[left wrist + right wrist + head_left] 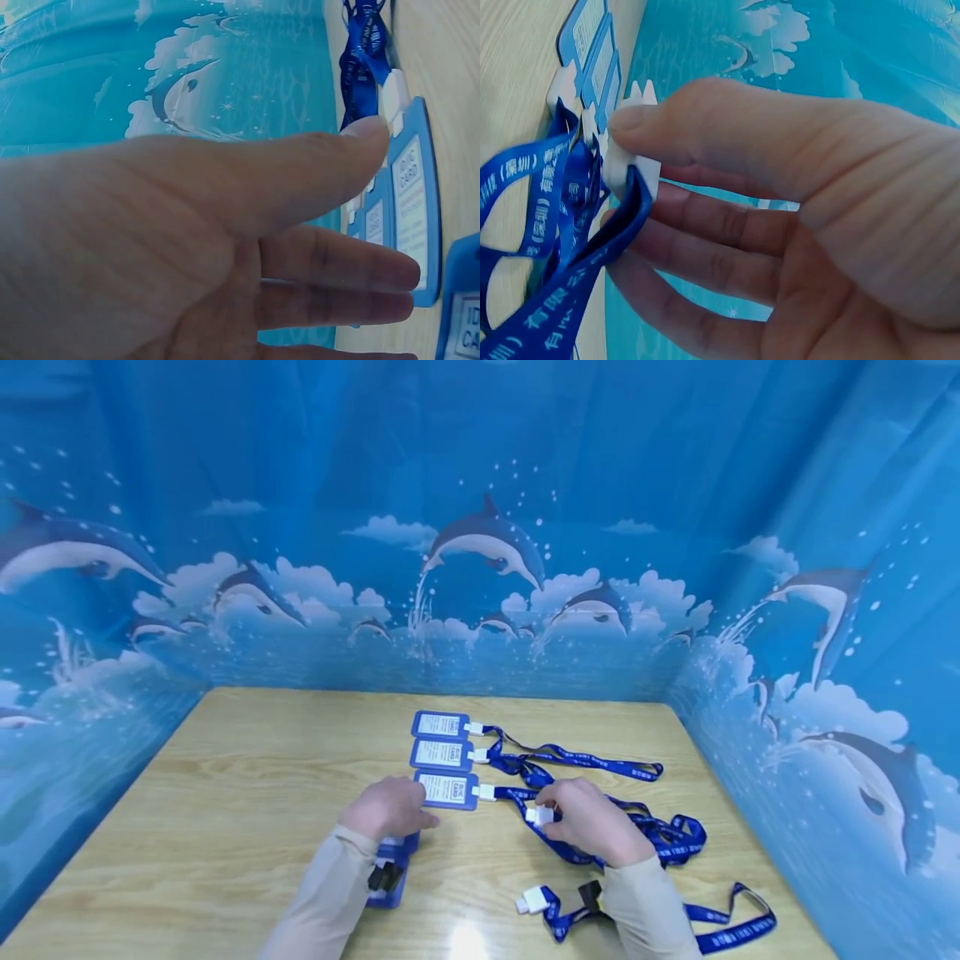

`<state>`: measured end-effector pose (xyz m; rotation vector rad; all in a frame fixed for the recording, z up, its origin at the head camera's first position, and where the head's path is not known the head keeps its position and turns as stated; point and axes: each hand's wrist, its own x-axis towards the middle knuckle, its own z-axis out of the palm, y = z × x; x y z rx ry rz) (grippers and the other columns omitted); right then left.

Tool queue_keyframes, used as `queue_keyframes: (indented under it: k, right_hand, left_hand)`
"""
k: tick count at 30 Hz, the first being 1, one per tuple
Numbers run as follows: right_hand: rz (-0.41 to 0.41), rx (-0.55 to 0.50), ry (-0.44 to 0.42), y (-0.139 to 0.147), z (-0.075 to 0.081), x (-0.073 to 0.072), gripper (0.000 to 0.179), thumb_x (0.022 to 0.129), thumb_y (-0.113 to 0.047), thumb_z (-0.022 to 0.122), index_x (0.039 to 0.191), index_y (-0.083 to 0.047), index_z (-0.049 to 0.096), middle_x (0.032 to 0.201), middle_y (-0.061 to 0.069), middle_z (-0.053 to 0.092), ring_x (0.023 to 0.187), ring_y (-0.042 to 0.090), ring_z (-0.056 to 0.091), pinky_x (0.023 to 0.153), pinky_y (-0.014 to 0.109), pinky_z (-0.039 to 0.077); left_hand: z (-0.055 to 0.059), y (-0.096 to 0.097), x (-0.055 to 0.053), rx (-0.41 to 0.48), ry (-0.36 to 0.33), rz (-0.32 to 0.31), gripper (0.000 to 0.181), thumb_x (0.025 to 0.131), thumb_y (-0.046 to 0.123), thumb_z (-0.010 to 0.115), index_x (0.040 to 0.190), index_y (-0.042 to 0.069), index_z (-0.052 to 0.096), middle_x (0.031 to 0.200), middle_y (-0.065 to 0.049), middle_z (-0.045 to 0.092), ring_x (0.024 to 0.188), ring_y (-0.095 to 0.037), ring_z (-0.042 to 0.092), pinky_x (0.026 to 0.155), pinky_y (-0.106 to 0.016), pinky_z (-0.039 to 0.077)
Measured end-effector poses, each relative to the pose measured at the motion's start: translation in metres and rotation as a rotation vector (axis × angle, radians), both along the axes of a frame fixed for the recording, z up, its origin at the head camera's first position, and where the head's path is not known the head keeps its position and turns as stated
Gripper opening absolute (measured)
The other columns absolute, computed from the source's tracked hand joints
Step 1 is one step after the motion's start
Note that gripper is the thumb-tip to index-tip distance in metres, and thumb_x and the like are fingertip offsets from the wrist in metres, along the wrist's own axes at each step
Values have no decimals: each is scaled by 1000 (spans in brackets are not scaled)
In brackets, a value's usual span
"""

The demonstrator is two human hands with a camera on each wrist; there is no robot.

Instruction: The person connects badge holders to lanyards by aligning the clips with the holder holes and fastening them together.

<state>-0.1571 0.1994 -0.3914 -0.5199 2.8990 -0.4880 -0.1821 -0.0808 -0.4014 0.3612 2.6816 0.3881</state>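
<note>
My right hand [588, 820] pinches the white clip [621, 166] of a blue lanyard between thumb and fingers. Its printed strap [592, 259] hangs from the clip, which has two prongs at its free end. My left hand [386, 808] lies over the left side of the lowest lined-up badge holder [446, 790], fingers and thumb straight, gripping nothing in the left wrist view. Partly hidden under the left forearm are more blue badge holders [405, 843]. Two others, the middle badge holder [442, 754] and the top badge holder [440, 724], lie above with lanyards attached.
Blue lanyard straps [678, 843] are bunched on the wooden table [247, 777] beyond the right hand. Another loose lanyard [738, 935], with its white clip [532, 900], lies under the right forearm. A blue dolphin-print curtain [480, 652] encloses the back and sides.
</note>
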Motion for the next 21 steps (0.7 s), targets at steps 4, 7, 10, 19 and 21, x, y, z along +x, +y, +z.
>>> queue_keyframes:
  k: [4, 7, 10, 19, 21]
  right_hand:
    - [35, -28, 16, -6, -3, -2, 24, 80, -6, 83, 104, -6, 77, 95, 2, 73, 82, 14, 66, 68, 29, 57]
    - [44, -46, 0, -9, -6, -3, 26, 81, -5, 83, 106, -3, 76, 99, 5, 74, 84, 16, 67, 70, 30, 59]
    - [55, -48, -11, -12, -10, -4, 28, 81, -5, 82, 108, -1, 76, 103, 9, 74, 88, 18, 68, 74, 33, 61]
    - [121, -48, 35, -19, -23, -6, 31, 80, -7, 84, 109, -1, 76, 109, 13, 75, 96, 24, 70, 81, 36, 62]
    - [125, -45, 44, -20, -24, -6, 31, 80, -8, 84, 109, -2, 76, 109, 13, 75, 98, 25, 70, 83, 37, 62]
  left_hand:
    - [-4, -4, 4, -28, -15, 8, 36, 92, 39, 72, 72, 11, 62, 67, -2, 58, 58, -14, 53, 56, -26, 46]
    - [-7, -7, 7, -35, 2, -9, 39, 90, 38, 75, 66, 12, 59, 63, -1, 56, 55, -12, 49, 52, -24, 42]
    - [-9, -9, 9, -24, 13, -25, 40, 85, 37, 80, 63, 14, 56, 61, 1, 52, 53, -10, 44, 49, -22, 36]
    - [-11, -12, 9, -3, -2, -62, 33, 78, 38, 85, 83, 12, 66, 79, 0, 61, 69, -16, 58, 63, -33, 53]
    - [-12, -11, 8, -5, 7, -73, 38, 77, 39, 86, 95, 10, 70, 86, -1, 64, 73, -17, 59, 68, -37, 56]
